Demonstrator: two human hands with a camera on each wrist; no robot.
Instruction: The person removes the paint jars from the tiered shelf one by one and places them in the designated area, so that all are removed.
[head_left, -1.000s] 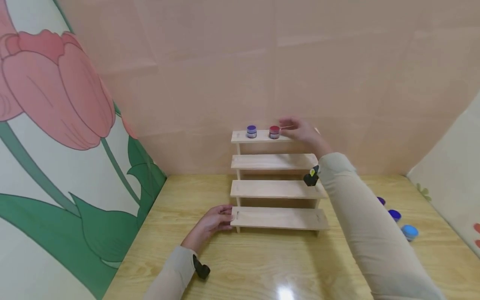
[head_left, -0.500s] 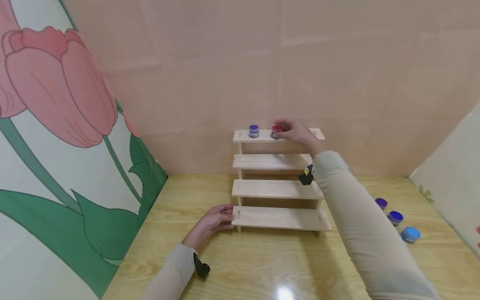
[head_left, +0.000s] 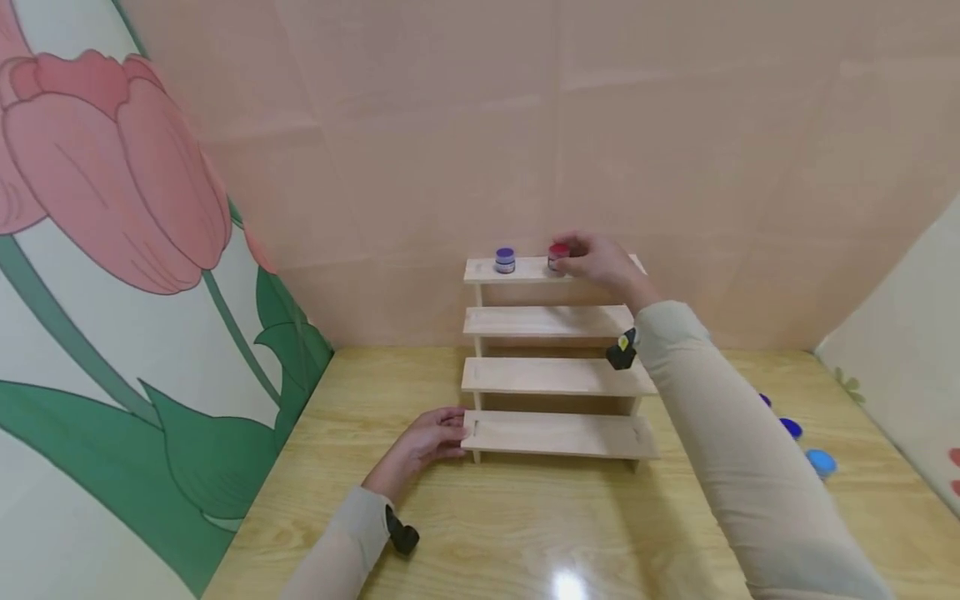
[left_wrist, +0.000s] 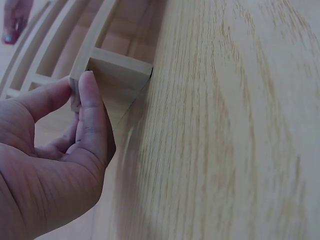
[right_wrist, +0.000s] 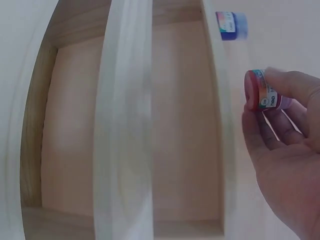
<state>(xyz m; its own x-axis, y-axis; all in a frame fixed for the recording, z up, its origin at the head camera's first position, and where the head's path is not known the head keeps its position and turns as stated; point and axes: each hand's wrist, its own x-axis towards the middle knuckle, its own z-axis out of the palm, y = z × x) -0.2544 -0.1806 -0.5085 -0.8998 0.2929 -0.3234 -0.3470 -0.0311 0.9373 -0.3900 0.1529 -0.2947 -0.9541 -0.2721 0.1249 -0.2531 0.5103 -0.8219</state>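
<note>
A four-tier wooden display stand [head_left: 555, 433] stands on the table. My left hand [head_left: 431, 437] pinches the left end of its lowest board, and the left wrist view shows thumb and fingers [left_wrist: 91, 95] on either side of that edge. Over the top board, my right hand [head_left: 600, 262] grips a small red-lidded paint jar [right_wrist: 260, 90] between thumb and fingers. In the right wrist view the jar's base sits apart from the board. Left of it on the same board rests a purple-lidded jar [head_left: 505, 261].
On the table [head_left: 375, 375] to the right stand a light-blue-lidded jar [head_left: 822, 462] and two darker ones, partly behind my right sleeve [head_left: 720, 433]. A pinkish sheet [head_left: 420, 150] hangs behind the stand. A wall with painted tulips [head_left: 112, 167] borders the left.
My right hand has closed on the red-lidded jar, which stood on the top board, and has raised it slightly and shifted it a little right. My left hand has stayed on the lowest board.
</note>
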